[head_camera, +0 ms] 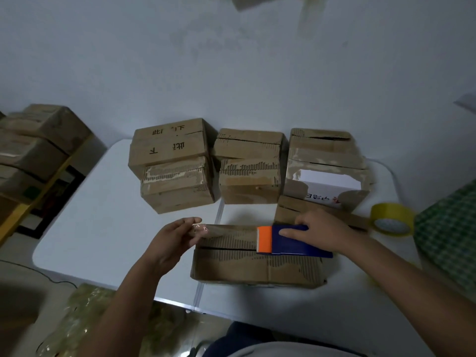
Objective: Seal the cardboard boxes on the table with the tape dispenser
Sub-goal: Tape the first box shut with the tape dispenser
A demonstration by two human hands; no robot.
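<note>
Head view first: at the far left we see a stack of worn brown cardboard boxes (33,145) on a yellow-edged shelf, apart from the white folding table (103,228). Our left hand (175,240) hovers at the left end of the near brown cardboard box (257,264), fingers loosely spread and relaxed, holding nothing that we can make out; its fingertips lie just beside the box's upper left corner. Behind it, along the pale wall, stand three stacks: a printed brown carton atop a torn one (172,161), a middle pair of ragged cartons (249,166), and a right-hand carton with a torn hole showing white inside (327,163). On the near box's top, over its centre seam, sits the blue tape dispenser with an orange blade end (291,240), the orange end pointing left along the seam. Our right hand (322,230) lies over the blue body, fingers curled round it from above, thumb on the near face. Further right, a roll of yellow tape (391,220) rests on the table, near a green checked cloth (448,228) at the edge. Crumpled clear plastic (85,318) lies low at the left, below the table.
</note>
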